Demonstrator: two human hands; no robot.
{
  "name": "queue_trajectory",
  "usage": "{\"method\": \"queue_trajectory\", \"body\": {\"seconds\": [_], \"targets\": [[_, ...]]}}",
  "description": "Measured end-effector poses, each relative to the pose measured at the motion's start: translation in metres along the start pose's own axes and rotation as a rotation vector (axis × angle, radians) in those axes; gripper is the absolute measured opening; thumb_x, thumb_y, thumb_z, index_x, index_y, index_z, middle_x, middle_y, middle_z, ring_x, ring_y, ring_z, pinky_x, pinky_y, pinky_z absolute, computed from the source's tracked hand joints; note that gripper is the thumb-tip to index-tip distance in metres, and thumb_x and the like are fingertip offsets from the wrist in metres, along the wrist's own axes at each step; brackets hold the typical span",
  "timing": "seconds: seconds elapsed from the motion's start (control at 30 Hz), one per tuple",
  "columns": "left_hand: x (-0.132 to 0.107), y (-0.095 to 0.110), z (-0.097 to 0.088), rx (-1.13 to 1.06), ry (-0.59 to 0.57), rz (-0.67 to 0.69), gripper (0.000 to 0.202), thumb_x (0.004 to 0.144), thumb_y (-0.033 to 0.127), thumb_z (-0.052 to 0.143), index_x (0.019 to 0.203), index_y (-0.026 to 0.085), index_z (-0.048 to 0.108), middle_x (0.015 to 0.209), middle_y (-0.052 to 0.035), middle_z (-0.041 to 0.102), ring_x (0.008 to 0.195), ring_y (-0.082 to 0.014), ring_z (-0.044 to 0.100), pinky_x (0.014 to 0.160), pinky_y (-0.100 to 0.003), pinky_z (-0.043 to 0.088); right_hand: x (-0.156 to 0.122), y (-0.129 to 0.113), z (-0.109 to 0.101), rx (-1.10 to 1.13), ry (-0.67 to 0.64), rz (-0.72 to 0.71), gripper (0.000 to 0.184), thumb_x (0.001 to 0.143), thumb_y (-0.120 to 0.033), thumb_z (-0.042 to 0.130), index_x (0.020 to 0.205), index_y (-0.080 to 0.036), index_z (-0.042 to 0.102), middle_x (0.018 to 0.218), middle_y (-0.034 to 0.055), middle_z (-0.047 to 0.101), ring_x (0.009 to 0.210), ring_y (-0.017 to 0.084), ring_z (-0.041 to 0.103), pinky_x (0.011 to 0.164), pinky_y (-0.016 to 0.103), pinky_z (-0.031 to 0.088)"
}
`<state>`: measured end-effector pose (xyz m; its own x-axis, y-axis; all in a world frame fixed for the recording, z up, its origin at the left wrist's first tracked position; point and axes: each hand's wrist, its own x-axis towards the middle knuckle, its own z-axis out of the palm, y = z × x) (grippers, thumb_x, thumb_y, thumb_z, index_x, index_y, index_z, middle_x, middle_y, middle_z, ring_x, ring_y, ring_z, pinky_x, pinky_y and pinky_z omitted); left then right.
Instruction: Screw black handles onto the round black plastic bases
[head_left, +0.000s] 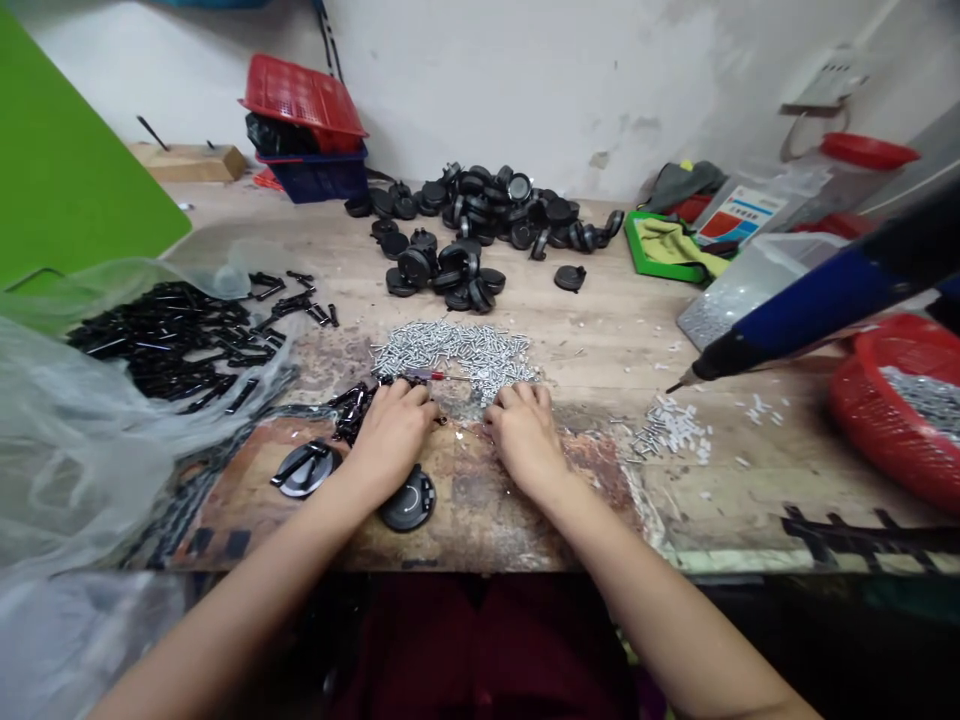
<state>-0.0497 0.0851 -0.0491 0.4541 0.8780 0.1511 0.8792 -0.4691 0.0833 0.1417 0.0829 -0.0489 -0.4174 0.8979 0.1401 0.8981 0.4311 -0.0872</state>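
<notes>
Both hands rest side by side on the near part of the worktop (600,320), fingers curled downward. The left hand (391,435) sits at the near edge of a spread of silver screws (450,350), just beside a small heap of black parts (349,412). A thin red-handled tool (426,375) lies just beyond its fingertips. The right hand (525,435) touches down at the same spread of screws. Whether either hand grips anything cannot be told, since the fingers hide what lies under them.

Two round black discs (409,500) lie near the left hand, one touching its heel. Farther off stands a heap of black caps (465,220). Black strips (165,340) fill a clear plastic bag (75,430) on the left. On the right, a blue electric screwdriver (810,300) hangs above the worktop beside a red basket (847,400) of screws.
</notes>
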Motion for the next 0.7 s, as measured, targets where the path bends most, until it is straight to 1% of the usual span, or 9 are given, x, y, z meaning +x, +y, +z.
{"method": "queue_trajectory", "body": {"seconds": [0.1, 0.23, 0.3, 0.37, 0.43, 0.5, 0.6, 0.7], "targets": [[0.0, -0.003, 0.0, -0.024, -0.014, 0.01, 0.02, 0.087, 0.023, 0.048, 0.073, 0.018, 0.063, 0.082, -0.0091, 0.059, 0.083, -0.0263, 0.046, 0.072, -0.04, 0.033, 0.0, -0.003, -0.001, -0.019, -0.023, -0.012, 0.02, 0.089, -0.018, 0.05, 0.078, -0.02, 0.067, 0.087, 0.0071, 0.061, 0.091, 0.025, 0.044, 0.084, 0.041, 0.032], [0.003, -0.005, -0.002, -0.086, -0.01, -0.008, 0.018, 0.088, 0.026, 0.049, 0.078, 0.018, 0.062, 0.085, -0.0087, 0.06, 0.084, -0.0253, 0.047, 0.075, -0.04, 0.034, -0.001, -0.003, -0.002, -0.04, -0.03, 0.032, 0.02, 0.087, -0.01, 0.047, 0.083, -0.016, 0.066, 0.089, 0.0113, 0.062, 0.092, 0.027, 0.045, 0.083, 0.043, 0.032], [0.003, -0.004, -0.003, -0.144, 0.009, -0.024, 0.018, 0.089, 0.026, 0.047, 0.083, 0.017, 0.061, 0.089, -0.0083, 0.061, 0.088, -0.0249, 0.048, 0.077, -0.039, 0.035, 0.0, -0.002, 0.0, -0.035, -0.032, 0.052, 0.02, 0.086, -0.008, 0.048, 0.082, -0.015, 0.066, 0.087, 0.0121, 0.062, 0.09, 0.027, 0.046, 0.079, 0.042, 0.032], [0.002, -0.001, -0.004, -0.261, 0.063, -0.053, 0.016, 0.09, 0.025, 0.045, 0.087, 0.018, 0.059, 0.095, -0.0078, 0.061, 0.094, -0.0243, 0.05, 0.081, -0.039, 0.035, 0.001, -0.001, 0.001, -0.018, -0.028, 0.06, 0.019, 0.085, -0.007, 0.048, 0.079, -0.015, 0.065, 0.085, 0.0117, 0.062, 0.088, 0.027, 0.047, 0.077, 0.04, 0.033], [-0.001, 0.005, -0.006, -0.452, 0.136, -0.092, 0.013, 0.09, 0.024, 0.046, 0.09, 0.018, 0.057, 0.1, -0.0071, 0.061, 0.099, -0.0229, 0.051, 0.087, -0.039, 0.036, 0.0, 0.001, 0.001, 0.01, -0.006, 0.068, 0.019, 0.086, -0.009, 0.048, 0.079, -0.016, 0.063, 0.084, 0.0107, 0.062, 0.087, 0.026, 0.047, 0.077, 0.039, 0.033], [-0.005, 0.014, -0.009, -0.691, 0.181, -0.167, 0.012, 0.089, 0.026, 0.048, 0.091, 0.019, 0.057, 0.097, -0.0052, 0.061, 0.096, -0.0205, 0.055, 0.086, -0.035, 0.039, -0.001, 0.002, 0.001, 0.052, 0.036, 0.085, 0.017, 0.088, -0.012, 0.046, 0.083, -0.017, 0.062, 0.086, 0.0097, 0.063, 0.086, 0.025, 0.048, 0.079, 0.038, 0.033], [-0.01, 0.028, -0.013, -1.111, 0.173, -0.345, 0.013, 0.086, 0.031, 0.055, 0.09, 0.019, 0.058, 0.086, -0.0015, 0.063, 0.084, -0.0166, 0.059, 0.08, -0.03, 0.044, -0.002, 0.006, 0.001, 0.145, 0.109, 0.113, 0.016, 0.091, -0.015, 0.044, 0.089, -0.017, 0.059, 0.089, 0.0092, 0.063, 0.085, 0.024, 0.049, 0.079, 0.035, 0.034], [-0.012, 0.037, -0.015, -1.524, 0.146, -0.498, 0.015, 0.081, 0.031, 0.063, 0.086, 0.018, 0.057, 0.079, -0.0001, 0.064, 0.075, -0.0128, 0.061, 0.077, -0.027, 0.047, -0.002, 0.009, 0.006, 0.27, 0.164, 0.116, 0.017, 0.09, -0.014, 0.044, 0.085, -0.017, 0.06, 0.084, 0.0094, 0.063, 0.083, 0.024, 0.05, 0.079, 0.035, 0.035]]}}
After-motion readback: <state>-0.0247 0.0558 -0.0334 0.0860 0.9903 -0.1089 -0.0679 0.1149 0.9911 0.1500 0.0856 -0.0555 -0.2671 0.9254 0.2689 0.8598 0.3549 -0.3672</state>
